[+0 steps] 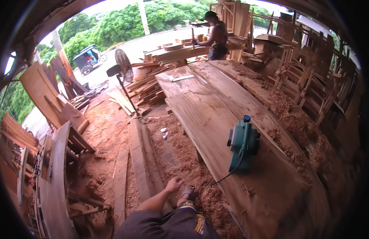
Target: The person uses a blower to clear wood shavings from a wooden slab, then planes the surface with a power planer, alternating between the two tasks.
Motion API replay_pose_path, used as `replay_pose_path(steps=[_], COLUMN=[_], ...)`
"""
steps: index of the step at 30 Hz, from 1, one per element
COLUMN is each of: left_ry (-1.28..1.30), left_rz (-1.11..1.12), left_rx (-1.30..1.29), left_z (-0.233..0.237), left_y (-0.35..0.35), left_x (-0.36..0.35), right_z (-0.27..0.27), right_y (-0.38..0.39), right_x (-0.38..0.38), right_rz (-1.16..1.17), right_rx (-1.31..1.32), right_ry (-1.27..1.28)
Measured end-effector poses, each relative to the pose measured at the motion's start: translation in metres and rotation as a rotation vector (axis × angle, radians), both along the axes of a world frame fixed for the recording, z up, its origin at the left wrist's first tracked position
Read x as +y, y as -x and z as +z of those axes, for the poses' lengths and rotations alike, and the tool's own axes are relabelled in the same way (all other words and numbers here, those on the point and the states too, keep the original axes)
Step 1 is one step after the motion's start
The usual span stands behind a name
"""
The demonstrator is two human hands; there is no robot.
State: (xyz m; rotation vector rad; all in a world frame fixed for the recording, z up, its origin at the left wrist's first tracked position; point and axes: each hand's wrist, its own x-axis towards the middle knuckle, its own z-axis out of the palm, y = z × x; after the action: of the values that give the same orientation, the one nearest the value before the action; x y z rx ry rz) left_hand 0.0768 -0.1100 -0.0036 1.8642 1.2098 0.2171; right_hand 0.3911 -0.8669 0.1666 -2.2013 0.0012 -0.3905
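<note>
My left hand (175, 185) hangs over the sawdust-covered floor, beside the near edge of a wide wooden slab (204, 109). Its fingers look curled in, with nothing visible in them. On the slab rests a green electric hand planer (243, 144), apart from my left hand. The planer's dark cord (231, 172) runs over the slab's edge towards the floor. A metal square (182, 77) lies at the slab's far end. My right hand does not show; a dark blurred patch lies on the slab at lower right.
Wood shavings (286, 105) heap along the slab's right side. Long planks (139, 159) lie on the floor near my foot. A standing fan (124, 65) and stacked lumber (152, 93) are ahead. Another person (219, 38) stands at a far bench. Wooden frames (297, 75) crowd the right.
</note>
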Motion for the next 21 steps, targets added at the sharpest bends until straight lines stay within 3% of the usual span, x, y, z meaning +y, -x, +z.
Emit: replay_pose_path(steps=[1, 2, 3, 4, 6, 10, 11, 14, 15, 17, 19, 21], left_ry=[-0.016, -0.030, -0.028, -0.024, -0.040, -0.115, -0.079, -0.132, -0.194, -0.228, -0.210, -0.178], left_rz=[0.069, 0.140, 0.229, 0.318, 0.352, 0.563, 0.570, 0.591, 0.584, 0.630, 0.601, 0.597], left_rx=[-0.084, -0.168, -0.288, -0.408, -0.381, -0.420, -0.429, -0.481, -0.412, -0.387, -0.296, -0.207], left_z=[0.003, 0.006, 0.017, 0.028, 0.039, 0.054, 0.051, 0.076, 0.049, 0.045, 0.079, 0.085], left_y=[-0.022, -0.043, -0.064, -0.086, -0.116, -0.160, -0.169, -0.193, -0.203, -0.231, -0.238, -0.240], left_x=[0.020, 0.041, 0.058, 0.077, 0.138, 0.257, 0.284, 0.329, 0.353, 0.358, 0.344, 0.348], right_z=[-0.037, -0.091, -0.098, -0.032, 0.021, -0.037, -0.030, -0.054, -0.065, -0.042, -0.020, -0.007], right_y=[-0.006, -0.014, -0.015, 0.019, 0.044, 0.034, 0.035, 0.020, 0.017, 0.019, 0.018, 0.013], right_x=[0.006, 0.009, 0.050, 0.121, 0.210, 0.228, 0.241, 0.223, 0.214, 0.232, 0.258, 0.282], right_rz=[-0.179, -0.056, 0.148, -0.010, -0.106, -0.231, -0.217, -0.549, -0.657, -0.696, -0.660, -0.635], right_rx=[0.010, 0.067, -0.171, 0.031, 0.102, -0.012, -0.128, 0.120, 0.205, 0.204, 0.169, 0.160], right_ry=[0.346, 0.054, 0.233, 0.404, 0.406, 0.197, 0.221, 0.122, 0.087, 0.142, 0.195, 0.212])
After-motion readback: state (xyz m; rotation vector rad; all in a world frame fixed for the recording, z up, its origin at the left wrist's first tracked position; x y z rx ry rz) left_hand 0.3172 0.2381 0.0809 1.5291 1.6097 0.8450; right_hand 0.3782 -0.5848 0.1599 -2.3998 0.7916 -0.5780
